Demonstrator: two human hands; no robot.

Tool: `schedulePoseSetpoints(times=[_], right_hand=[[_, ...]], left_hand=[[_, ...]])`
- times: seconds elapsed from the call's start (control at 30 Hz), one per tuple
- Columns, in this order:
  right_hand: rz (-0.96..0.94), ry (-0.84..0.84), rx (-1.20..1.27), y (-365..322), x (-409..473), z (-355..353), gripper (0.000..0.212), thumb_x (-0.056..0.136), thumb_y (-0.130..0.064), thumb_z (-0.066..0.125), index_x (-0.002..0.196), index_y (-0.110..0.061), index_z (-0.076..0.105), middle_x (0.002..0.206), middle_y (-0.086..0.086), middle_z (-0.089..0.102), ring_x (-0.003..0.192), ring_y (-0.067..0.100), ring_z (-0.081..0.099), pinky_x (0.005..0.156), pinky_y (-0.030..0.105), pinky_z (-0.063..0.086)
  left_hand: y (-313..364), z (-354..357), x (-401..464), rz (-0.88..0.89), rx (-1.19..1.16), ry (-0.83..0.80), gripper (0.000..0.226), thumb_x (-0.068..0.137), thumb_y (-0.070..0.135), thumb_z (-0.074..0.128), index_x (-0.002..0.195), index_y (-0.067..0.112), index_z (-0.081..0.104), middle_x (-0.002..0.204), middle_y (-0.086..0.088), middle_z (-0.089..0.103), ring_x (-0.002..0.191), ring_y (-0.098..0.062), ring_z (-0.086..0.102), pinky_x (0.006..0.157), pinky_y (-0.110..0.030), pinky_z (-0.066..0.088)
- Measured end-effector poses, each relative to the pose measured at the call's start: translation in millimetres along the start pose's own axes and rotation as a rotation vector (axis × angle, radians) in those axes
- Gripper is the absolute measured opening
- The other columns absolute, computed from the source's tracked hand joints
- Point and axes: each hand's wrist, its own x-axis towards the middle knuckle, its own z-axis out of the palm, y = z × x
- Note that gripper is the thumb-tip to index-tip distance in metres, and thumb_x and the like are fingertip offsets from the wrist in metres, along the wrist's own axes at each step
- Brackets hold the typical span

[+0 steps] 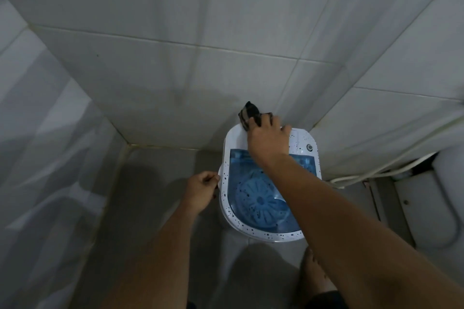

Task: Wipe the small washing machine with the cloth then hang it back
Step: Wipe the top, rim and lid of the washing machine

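Washing machine (270, 183) between tiled wall (175, 70) and hose (376, 173), right hand (268, 138) clutching cloth (251, 114), left hand (200, 190) gripping rim.

Looks like a small tiled bathroom or wash corner in a home: pale wall tiles (226, 32) with grout lines, grey floor (155, 183), small washing machine (268, 198) tucked into the corner, white hose (391, 168) along the wall base.

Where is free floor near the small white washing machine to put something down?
Bare grey floor lies between the left tiled wall and the speckled white washing machine, beside the left hand. Right of the machine is crowded: white hoses and a white fixture.
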Motion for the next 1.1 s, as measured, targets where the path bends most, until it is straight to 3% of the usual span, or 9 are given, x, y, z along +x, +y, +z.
schedulePoseSetpoints(times=[0.13,0.23,0.33,0.5,0.63,0.83,0.97,1.1], right_hand=[[-0.031,0.068,0.008,1.4,-15.9,11.6,0.054,0.089,-0.022,0.060,0.142,-0.020,0.051,0.127,0.017,0.054,0.112,0.038,0.048,0.092,0.054,0.037],[-0.261,0.141,0.035,3.7,-48.3,27.8,0.054,0.087,-0.021,0.065,0.139,-0.017,0.054,0.120,0.019,0.056,0.099,0.037,0.052,0.084,0.052,0.042],[-0.452,0.157,-0.024,17.6,-57.3,31.6,0.053,0.088,-0.025,0.065,0.140,-0.017,0.055,0.121,0.016,0.057,0.096,0.037,0.054,0.082,0.051,0.044],[-0.118,-0.060,0.032,8.1,-21.9,1.5,0.064,0.092,-0.016,0.054,0.153,-0.019,0.034,0.138,0.018,0.041,0.118,0.040,0.046,0.094,0.056,0.040],[-0.050,-0.121,0.107,-8.0,-28.9,-4.7,0.069,0.091,-0.010,0.056,0.154,-0.011,0.028,0.141,0.021,0.034,0.121,0.040,0.043,0.097,0.054,0.043],[-0.119,-0.158,0.096,19.5,-75.2,2.0,0.069,0.089,-0.009,0.059,0.152,-0.014,0.032,0.140,0.020,0.036,0.121,0.040,0.045,0.100,0.053,0.044],[-0.088,-0.178,0.076,63.8,-92.5,1.1,0.068,0.086,-0.011,0.058,0.150,-0.022,0.039,0.136,0.014,0.043,0.119,0.036,0.047,0.100,0.053,0.043],[0.073,-0.117,0.404,114.3,-88.0,-5.7,0.043,0.095,-0.017,0.052,0.137,-0.021,0.059,0.126,0.014,0.054,0.105,0.036,0.059,0.090,0.043,0.052]], left_hand=[[0.6,0.8,0.4,0.004,-0.011,-0.001,0.017,0.095,0.016,0.061,0.082,0.022,0.070,0.089,-0.009,0.074,0.085,-0.033,0.070,0.083,-0.056,0.058],[-0.9,2.4,2.3,-0.002,-0.013,0.000,0.014,0.095,0.015,0.060,0.086,0.017,0.070,0.096,-0.015,0.074,0.089,-0.040,0.069,0.084,-0.056,0.057],[-3.1,3.5,3.9,0.013,0.020,0.002,0.015,0.095,0.018,0.060,0.085,0.019,0.070,0.092,-0.010,0.075,0.090,-0.036,0.070,0.086,-0.054,0.057],[-2.6,2.5,5.1,0.053,0.094,0.005,0.011,0.095,0.017,0.060,0.090,0.017,0.070,0.093,-0.010,0.075,0.092,-0.035,0.071,0.089,-0.051,0.057],[-8.2,0.9,9.4,0.058,0.128,0.000,0.013,0.095,0.022,0.060,0.086,0.025,0.069,0.092,-0.007,0.075,0.089,-0.034,0.071,0.088,-0.055,0.056],[-8.5,2.3,8.7,0.053,0.126,-0.004,0.015,0.096,0.021,0.059,0.087,0.020,0.070,0.091,-0.012,0.075,0.091,-0.040,0.070,0.089,-0.055,0.056],[-12.3,1.6,10.8,0.043,0.107,-0.001,0.015,0.096,0.022,0.059,0.086,0.023,0.070,0.091,-0.010,0.075,0.091,-0.035,0.071,0.089,-0.056,0.056],[-6.5,3.6,4.6,0.046,0.102,0.003,0.017,0.097,0.017,0.057,0.086,0.022,0.068,0.092,-0.012,0.074,0.094,-0.037,0.069,0.090,-0.055,0.055]])
